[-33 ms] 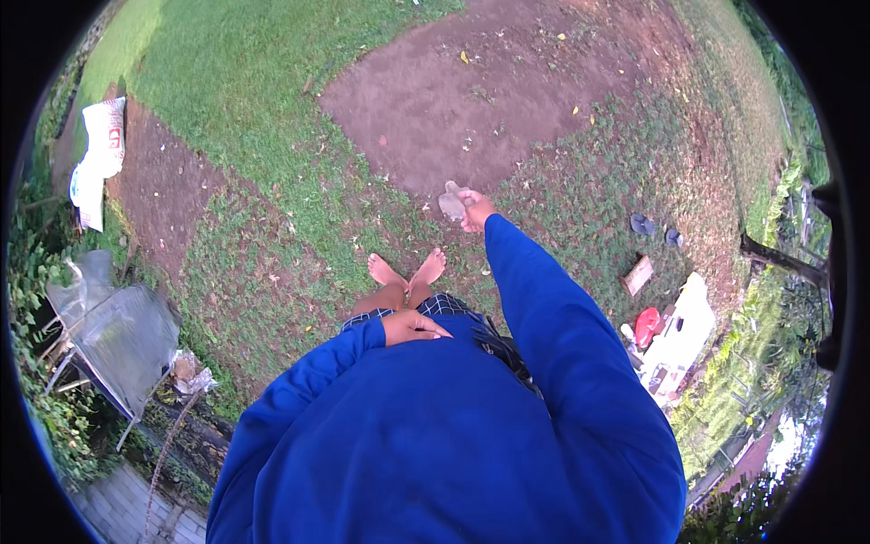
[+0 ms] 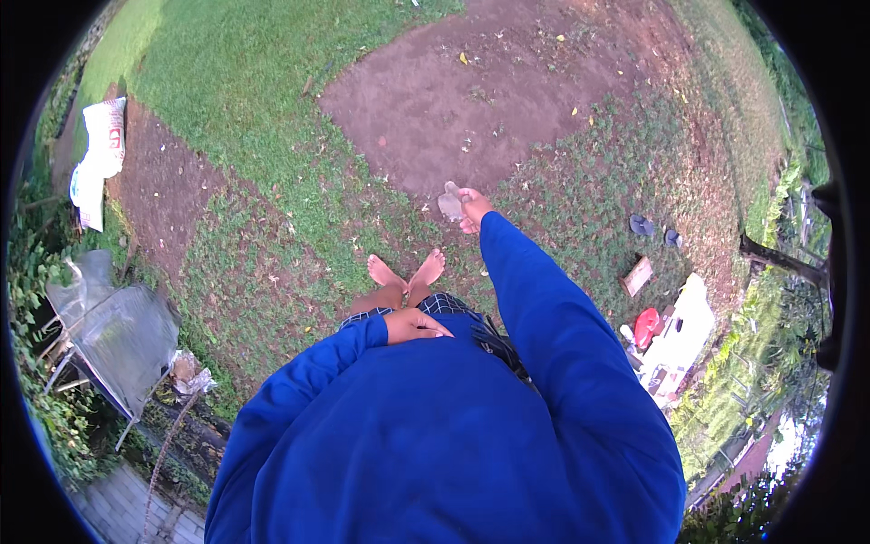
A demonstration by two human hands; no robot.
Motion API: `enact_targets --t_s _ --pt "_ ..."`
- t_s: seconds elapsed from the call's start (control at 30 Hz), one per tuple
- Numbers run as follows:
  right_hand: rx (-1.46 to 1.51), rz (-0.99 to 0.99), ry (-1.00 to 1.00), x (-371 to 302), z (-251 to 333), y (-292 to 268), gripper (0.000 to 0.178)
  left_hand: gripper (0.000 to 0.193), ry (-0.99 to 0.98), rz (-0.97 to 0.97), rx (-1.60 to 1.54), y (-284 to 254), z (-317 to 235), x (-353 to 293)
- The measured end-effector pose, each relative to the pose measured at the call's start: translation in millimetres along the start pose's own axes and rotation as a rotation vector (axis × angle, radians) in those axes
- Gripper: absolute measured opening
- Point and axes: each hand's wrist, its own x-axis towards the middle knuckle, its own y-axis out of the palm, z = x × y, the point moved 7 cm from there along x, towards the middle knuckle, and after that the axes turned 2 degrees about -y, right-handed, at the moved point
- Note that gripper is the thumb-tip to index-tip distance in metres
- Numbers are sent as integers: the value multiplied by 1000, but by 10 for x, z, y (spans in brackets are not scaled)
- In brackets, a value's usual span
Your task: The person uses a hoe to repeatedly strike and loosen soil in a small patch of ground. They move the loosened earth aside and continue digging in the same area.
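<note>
The right hand (image 2: 473,208) is reaching out at arm's length, fingers gripping a small clear cup (image 2: 450,203) above the dirt patch (image 2: 471,100). The left hand (image 2: 415,325) is resting flat against the belly, fingers open, above bare feet (image 2: 408,270).

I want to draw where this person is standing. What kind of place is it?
It looks like a backyard or garden. There is green grass with a bare dirt patch, bushes along the edge, and the person stands barefoot on the ground.
</note>
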Motion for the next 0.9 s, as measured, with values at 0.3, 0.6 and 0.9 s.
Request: enact_targets --t_s 0.3,0.6,0.9 --pt "-1313 -159 -509 -12 791 217 30 19 -206 -611 -226 -165 1144 -1553" --pt "-1192 347 -974 -1345 1184 1294 30 27 -607 -1180 167 -216 323 -2613" --pt "-877 1328 -689 -2299 685 3162 17 27 -735 -943 405 -896 127 -2468"
